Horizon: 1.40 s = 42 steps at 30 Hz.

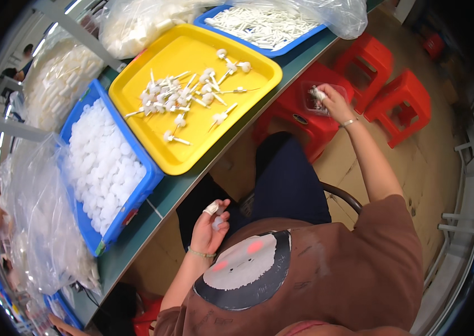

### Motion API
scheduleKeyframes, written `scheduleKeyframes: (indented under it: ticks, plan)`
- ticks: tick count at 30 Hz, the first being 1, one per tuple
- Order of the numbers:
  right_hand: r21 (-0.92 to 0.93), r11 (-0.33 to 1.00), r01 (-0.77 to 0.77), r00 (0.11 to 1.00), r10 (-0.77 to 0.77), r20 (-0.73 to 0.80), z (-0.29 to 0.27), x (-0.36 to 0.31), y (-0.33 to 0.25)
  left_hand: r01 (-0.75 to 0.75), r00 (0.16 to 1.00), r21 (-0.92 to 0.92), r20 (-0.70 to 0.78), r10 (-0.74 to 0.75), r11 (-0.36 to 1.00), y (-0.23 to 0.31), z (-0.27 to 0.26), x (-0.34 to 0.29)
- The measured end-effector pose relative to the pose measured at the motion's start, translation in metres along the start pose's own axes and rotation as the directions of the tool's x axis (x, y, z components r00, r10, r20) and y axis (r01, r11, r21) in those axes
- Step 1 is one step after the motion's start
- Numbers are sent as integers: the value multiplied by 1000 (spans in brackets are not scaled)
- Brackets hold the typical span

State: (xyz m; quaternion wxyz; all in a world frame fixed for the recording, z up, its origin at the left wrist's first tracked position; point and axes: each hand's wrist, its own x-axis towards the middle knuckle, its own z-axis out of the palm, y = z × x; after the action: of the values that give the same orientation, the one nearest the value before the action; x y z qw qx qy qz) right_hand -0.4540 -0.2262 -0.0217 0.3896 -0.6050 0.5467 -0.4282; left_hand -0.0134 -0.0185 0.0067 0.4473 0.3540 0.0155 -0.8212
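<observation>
The left hand (210,232) is held low over the lap, beside the near edge of the green table (170,196), with its forearm raised from the near side, palm turned upward and fingers curled. Its grip is kept narrow: one white cap (217,223) is held between the fingers. On the right, the other arm is stretched outward and far, almost straight, and the right hand (332,103) is lowered, fingers bunched, into one clear container (307,96). Small dark bits (318,107) can be seen inside; whether any are gripped cannot be told. One bracelet is worn on each wrist

On the far left, at least three clear bags (52,224) are stacked, two of them visibly filled with white pieces. One blue tray (150,173) is heaped with white caps, too many to be counted. To its right, one yellow tray (175,50) is scattered with well over a dozen capped white sticks (178,98). Farther off, a second blue tray (282,53) is filled with uncounted plain white sticks. On the right, three red stools (402,106) are seen, the container being set on the leftmost
</observation>
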Motion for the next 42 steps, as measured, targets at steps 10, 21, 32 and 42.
scheduleKeyframes:
  ticks: [10,21,32,42]
  plan:
    - [-146,786,601,793,-562,238,156,-126,-189,-23,930,617,303,-210,787,-3,96,-5]
    - [-2,804,594,798,-589,129,191,-113,-225,-273,932,594,360,54,756,17,69,-32]
    - [-272,476,836,540,-633,554,178,-4,-263,-156,920,235,389,54,959,32,50,-41]
    - [-171,366,915,400,-759,514,168,-71,-279,-247,933,368,341,117,896,36,51,-53]
